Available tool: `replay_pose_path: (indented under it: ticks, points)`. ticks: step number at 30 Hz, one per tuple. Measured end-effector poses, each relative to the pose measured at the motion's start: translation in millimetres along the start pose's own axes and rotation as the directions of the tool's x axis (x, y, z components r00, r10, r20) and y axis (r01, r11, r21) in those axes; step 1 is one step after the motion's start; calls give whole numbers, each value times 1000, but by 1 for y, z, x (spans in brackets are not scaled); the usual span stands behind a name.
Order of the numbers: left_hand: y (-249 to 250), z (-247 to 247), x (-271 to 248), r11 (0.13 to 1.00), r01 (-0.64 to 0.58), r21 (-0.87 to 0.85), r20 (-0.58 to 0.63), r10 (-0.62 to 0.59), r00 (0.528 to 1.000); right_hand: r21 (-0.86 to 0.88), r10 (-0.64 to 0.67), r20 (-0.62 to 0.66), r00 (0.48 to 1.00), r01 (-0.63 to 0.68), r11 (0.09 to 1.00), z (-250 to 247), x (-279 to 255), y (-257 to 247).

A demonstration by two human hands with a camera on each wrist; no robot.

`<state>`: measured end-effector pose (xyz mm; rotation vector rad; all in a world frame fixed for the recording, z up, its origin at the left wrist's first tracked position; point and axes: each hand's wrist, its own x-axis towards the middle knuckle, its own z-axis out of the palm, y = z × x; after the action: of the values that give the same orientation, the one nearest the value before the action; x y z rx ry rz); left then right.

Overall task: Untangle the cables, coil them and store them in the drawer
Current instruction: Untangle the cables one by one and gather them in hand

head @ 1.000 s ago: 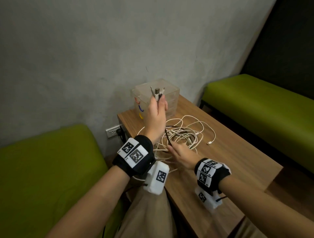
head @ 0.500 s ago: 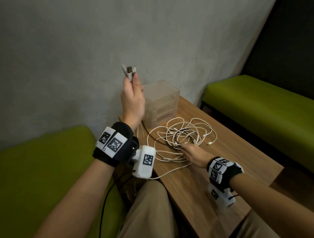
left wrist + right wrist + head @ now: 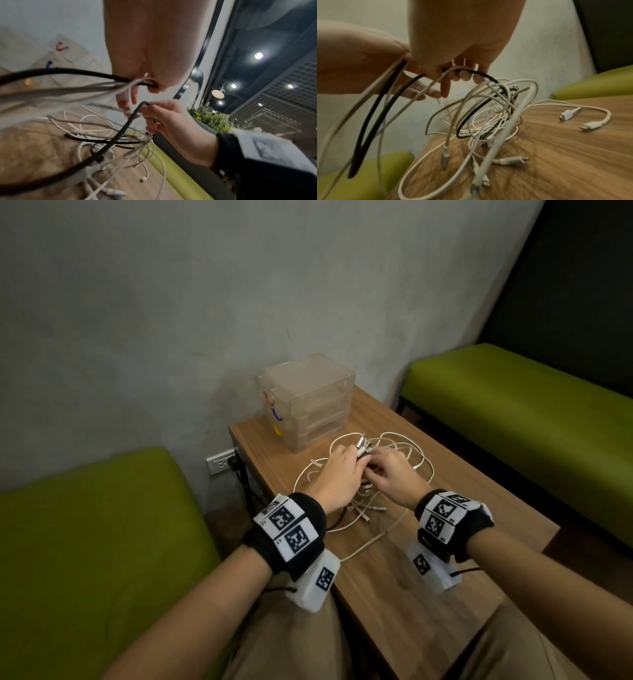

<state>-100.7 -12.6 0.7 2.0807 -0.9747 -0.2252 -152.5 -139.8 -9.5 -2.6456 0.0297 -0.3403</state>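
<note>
A tangle of white and black cables (image 3: 406,448) (image 3: 496,115) lies on the wooden table (image 3: 462,529). Over it my two hands meet. My left hand (image 3: 354,465) (image 3: 149,83) grips a bundle of cable ends, one black and several white, and their plugs (image 3: 363,447) stick out past its fingers. Right beside it, my right hand (image 3: 375,470) (image 3: 462,73) pinches a loop of the black cable (image 3: 123,129) together with a white strand. The clear drawer unit (image 3: 308,402) stands behind the pile at the wall, its drawers pushed in.
Green benches (image 3: 85,542) (image 3: 513,412) flank the table on the left and right. A wall socket (image 3: 221,462) with a black lead plugged in sits left of the table. Two loose white connectors (image 3: 576,119) lie on the table right of the pile.
My left hand, raised high with the plugs a moment ago, has come down to the pile. My right hand has moved up from the near side of the tangle to meet it.
</note>
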Motion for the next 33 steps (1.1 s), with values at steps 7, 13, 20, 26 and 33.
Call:
replay_pose_path:
  ticks: [7,13,20,26,33]
  points:
    - [-7,2,1,999,18,29,-45,-16,999,8,16,2,1000,-16,1000,7,4,-3]
    - [-12,3,0,998,65,24,22,-66,998,80,58,-71,996,-52,995,9,5,-1]
    - [-10,3,1,987,145,-68,35,-143,989,110,84,-85,993,-75,991,10,6,1]
    - [-12,2,3,960,190,-204,97,-173,980,120,-2,-65,998,10,993,10,3,-1]
    - [-3,-8,5,868,221,-444,142,-175,974,-31,-63,52,997,65,997,24,-2,14]
